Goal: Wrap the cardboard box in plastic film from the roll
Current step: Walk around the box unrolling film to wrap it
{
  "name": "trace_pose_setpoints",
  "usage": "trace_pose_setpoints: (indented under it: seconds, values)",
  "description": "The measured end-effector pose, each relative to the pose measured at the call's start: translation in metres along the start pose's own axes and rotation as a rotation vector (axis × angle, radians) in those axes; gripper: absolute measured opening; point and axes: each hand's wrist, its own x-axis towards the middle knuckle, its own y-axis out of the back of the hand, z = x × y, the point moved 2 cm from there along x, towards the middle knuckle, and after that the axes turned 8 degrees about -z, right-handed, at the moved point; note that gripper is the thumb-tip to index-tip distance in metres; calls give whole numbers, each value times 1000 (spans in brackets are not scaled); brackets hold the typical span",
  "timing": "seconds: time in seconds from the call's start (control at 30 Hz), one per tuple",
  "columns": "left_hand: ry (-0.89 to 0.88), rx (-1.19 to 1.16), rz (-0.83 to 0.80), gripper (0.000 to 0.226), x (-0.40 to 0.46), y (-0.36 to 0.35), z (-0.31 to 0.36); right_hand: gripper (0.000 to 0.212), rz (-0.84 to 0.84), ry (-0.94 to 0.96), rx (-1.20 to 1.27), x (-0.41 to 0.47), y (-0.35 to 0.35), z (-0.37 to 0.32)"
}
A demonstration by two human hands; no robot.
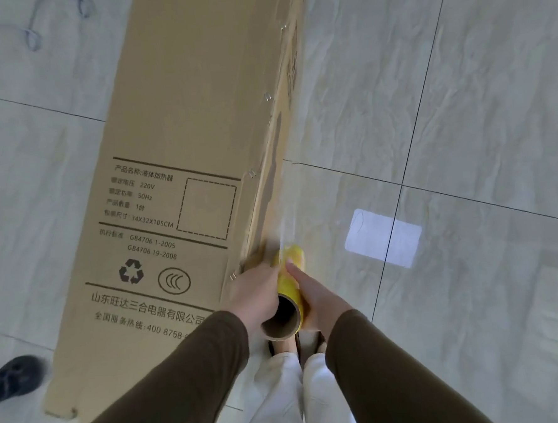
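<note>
Both my left hand [258,286] and right hand [315,294] clamp the roll [287,284] between them, just right of the cardboard box [183,171] standing on the tiled floor [460,102]. Film [282,208] stretches ahead along the box edge; uneven pull could tear or bunch it.

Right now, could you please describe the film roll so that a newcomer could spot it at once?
Find the tall cardboard box standing on the pale tiled floor. At its right edge, low in the view, the left hand and right hand clasp the film roll. It is the only yellow thing here, a tube with a hollow brown core facing the camera.
</note>
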Motion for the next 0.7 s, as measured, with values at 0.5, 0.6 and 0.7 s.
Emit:
trace_pose_setpoints:
  seconds: [0.5, 0.6, 0.7]
  values:
    - [295, -1152, 59, 52, -70, -111, -17, 27, 103, 47, 538, 16, 24, 115]
    - [153, -699, 31, 64, -74, -102, -31, 14, 204, 42, 317, 25, 31, 143]
    - [0, -242, -9, 50, -80, -103, -30, 24, 383, 198, 176, 31, 40, 142]
